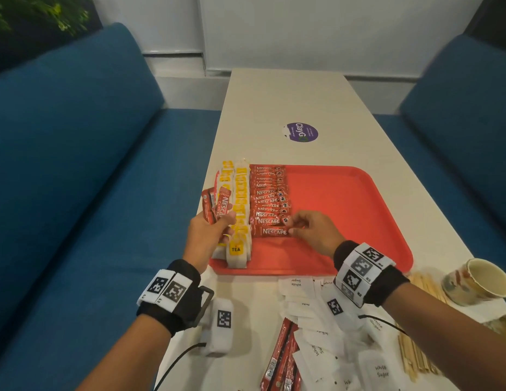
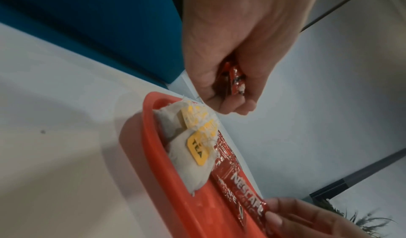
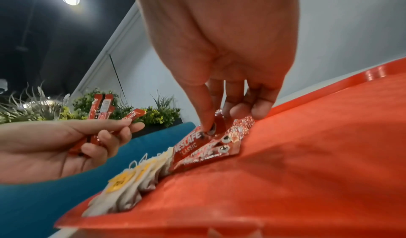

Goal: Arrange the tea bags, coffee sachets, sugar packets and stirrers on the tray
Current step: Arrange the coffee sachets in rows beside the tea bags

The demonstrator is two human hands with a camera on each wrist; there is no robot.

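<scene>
A red tray [image 1: 345, 207] lies on the white table. Along its left side runs a column of tea bags [image 1: 240, 210] with yellow tags, and beside them a row of red coffee sachets [image 1: 268, 193]. My right hand [image 1: 292, 228] pinches the right end of the nearest sachet [image 1: 271, 231], which lies flat at the front of the row. In the right wrist view the fingertips [image 3: 208, 127] are on that sachet [image 3: 189, 148]. My left hand [image 1: 226, 221] hovers over the tea bags and grips a small bunch of sachets [image 1: 218, 207]; the same bunch of sachets [image 2: 235, 80] shows in the left wrist view.
In front of the tray lie white sugar packets [image 1: 311, 306], several loose coffee sachets [image 1: 283, 359] and wooden stirrers [image 1: 415, 356]. A paper cup [image 1: 477, 280] stands at the right. A purple sticker [image 1: 301, 132] is farther back. Blue benches flank the table.
</scene>
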